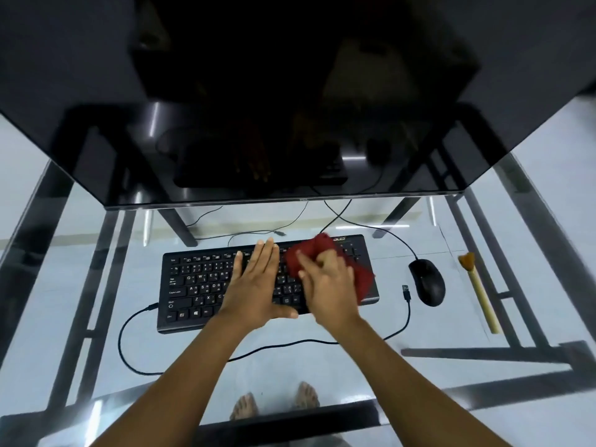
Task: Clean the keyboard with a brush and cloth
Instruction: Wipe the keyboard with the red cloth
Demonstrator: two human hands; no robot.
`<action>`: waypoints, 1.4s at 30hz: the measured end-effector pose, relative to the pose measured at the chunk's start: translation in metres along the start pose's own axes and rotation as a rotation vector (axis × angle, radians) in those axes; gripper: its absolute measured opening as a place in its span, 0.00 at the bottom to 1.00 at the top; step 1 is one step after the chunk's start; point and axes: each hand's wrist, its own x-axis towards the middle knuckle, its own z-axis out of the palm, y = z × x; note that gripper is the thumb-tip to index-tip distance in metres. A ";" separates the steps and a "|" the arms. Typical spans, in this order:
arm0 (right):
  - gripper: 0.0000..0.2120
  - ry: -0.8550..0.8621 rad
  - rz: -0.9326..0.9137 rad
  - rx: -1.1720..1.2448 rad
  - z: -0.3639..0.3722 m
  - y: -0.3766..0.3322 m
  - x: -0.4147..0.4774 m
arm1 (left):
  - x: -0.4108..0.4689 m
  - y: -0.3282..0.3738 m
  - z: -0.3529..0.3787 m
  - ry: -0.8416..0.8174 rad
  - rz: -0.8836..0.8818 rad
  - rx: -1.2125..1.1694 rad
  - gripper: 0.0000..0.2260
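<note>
Keyboard (193, 285): centre of glass table (435, 321). Left hand (254, 279): flat, fingers straight together on the keys, likely steadying it. Right hand (325, 282): grips bunched red cloth (309, 250) over right-side keys, apparently wiping. Brush (482, 295): idle beyond mouse (427, 282).

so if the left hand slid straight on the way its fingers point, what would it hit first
The left hand lies flat on the keyboard, fingertips at its back edge. Straight on it would probably meet the loose cable end just behind, then the monitor; depth there is unclear.

keyboard (193, 285) mid keys under left hand (254, 282), R-side keys under cloth (309, 253) & right hand (329, 282), monitor (290, 91) top cut off
</note>
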 end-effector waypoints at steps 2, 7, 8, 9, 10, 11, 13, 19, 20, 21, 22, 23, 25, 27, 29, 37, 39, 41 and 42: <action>0.19 -0.060 -0.188 -0.001 0.000 0.004 -0.011 | -0.001 -0.003 0.001 0.011 0.018 -0.009 0.58; 0.17 0.083 0.189 -0.012 -0.018 0.068 0.014 | -0.003 -0.003 -0.001 0.021 0.039 0.005 0.58; 0.16 0.096 0.300 0.014 -0.016 0.065 0.015 | -0.003 -0.003 -0.001 0.023 0.040 0.004 0.58; 0.16 0.115 0.344 0.042 -0.011 0.054 0.015 | -0.003 -0.003 -0.001 0.026 0.037 0.004 0.58; 0.16 0.131 0.339 0.060 -0.005 0.039 0.014 | -0.002 -0.003 -0.001 0.026 0.035 0.006 0.58; 0.16 0.120 0.294 0.076 0.001 0.022 0.010 | -0.002 -0.003 -0.001 0.026 0.035 0.008 0.58; 0.16 0.035 0.055 0.078 0.006 0.005 -0.002 | -0.003 -0.004 0.000 0.030 0.035 0.016 0.59; 0.14 0.068 0.318 0.040 -0.021 0.062 0.035 | -0.003 -0.005 -0.001 0.035 0.047 0.012 0.58; 0.14 0.070 0.353 0.051 -0.019 0.055 0.036 | -0.003 -0.005 0.000 0.037 0.047 0.008 0.58; 0.14 0.049 0.317 0.063 -0.015 0.042 0.034 | -0.003 -0.005 0.000 0.041 0.045 0.004 0.58; 0.15 0.006 0.243 0.081 -0.010 0.024 0.028 | -0.002 -0.005 0.001 0.042 0.042 0.005 0.58; 0.15 -0.051 0.137 0.102 -0.006 0.007 0.018 | -0.002 -0.005 0.002 0.042 0.039 0.009 0.59; 0.16 -0.125 -0.112 0.090 0.000 -0.005 0.001 | -0.002 -0.005 0.002 0.050 0.034 0.014 0.59; 0.18 -0.127 -0.157 0.063 -0.006 0.016 0.008 | -0.002 -0.006 0.001 0.045 0.034 0.016 0.59; 0.16 -0.041 0.034 0.048 -0.018 0.046 0.021 | -0.003 -0.007 0.003 0.047 0.032 0.019 0.59; 0.21 -0.153 -0.212 0.108 -0.006 -0.002 -0.026 | -0.001 -0.009 0.005 0.060 0.045 0.026 0.59; 0.20 -0.277 -0.240 0.162 -0.015 0.013 -0.032 | -0.001 -0.009 0.004 0.059 0.051 0.027 0.59; 0.19 -0.189 -0.095 0.164 -0.021 0.052 -0.026 | -0.001 -0.010 0.004 0.048 0.050 0.022 0.60; 0.19 -0.087 -0.018 0.148 -0.022 0.070 -0.024 | -0.001 -0.010 0.004 0.044 0.049 0.027 0.59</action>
